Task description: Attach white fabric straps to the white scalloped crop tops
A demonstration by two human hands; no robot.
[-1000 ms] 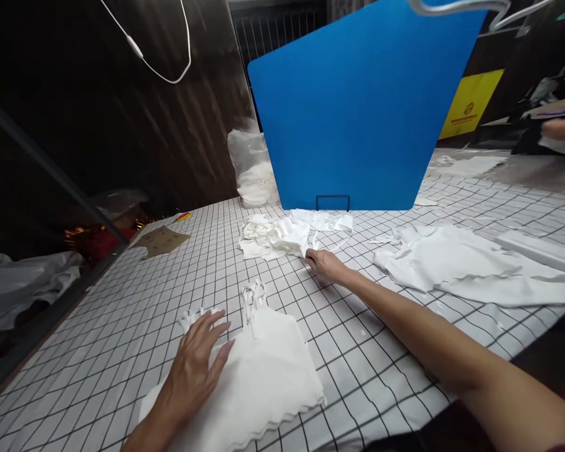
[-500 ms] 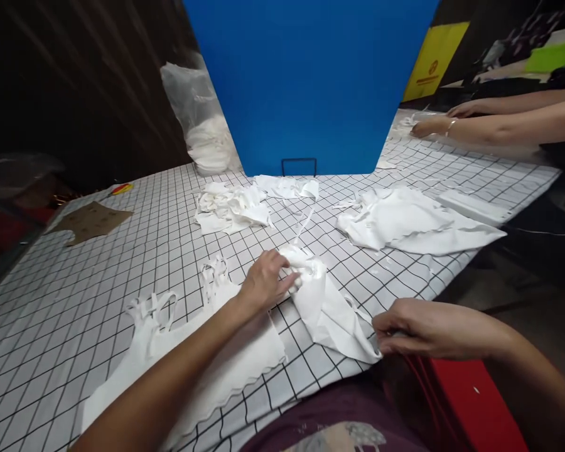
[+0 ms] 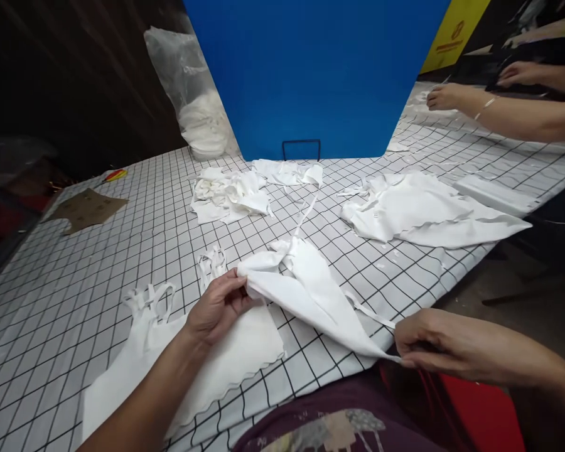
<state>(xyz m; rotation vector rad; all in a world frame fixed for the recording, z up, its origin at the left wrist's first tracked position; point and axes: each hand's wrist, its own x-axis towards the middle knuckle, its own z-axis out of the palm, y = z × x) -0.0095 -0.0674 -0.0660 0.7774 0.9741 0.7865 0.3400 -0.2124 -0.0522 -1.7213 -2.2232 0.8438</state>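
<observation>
My left hand (image 3: pixel 219 306) pinches one edge of a white garment (image 3: pixel 317 285) between thumb and fingers; my right hand (image 3: pixel 433 342) is closed around its other end, a thin strap running into the same grip; the garment stretches slantwise between them at the near edge of the checked surface (image 3: pixel 145 251); a white strapped stack (image 3: pixel 238 351) lies flat beneath my left forearm; beyond, I see a crumpled white heap (image 3: pixel 228 194) and an upright blue board (image 3: pixel 311 75)
</observation>
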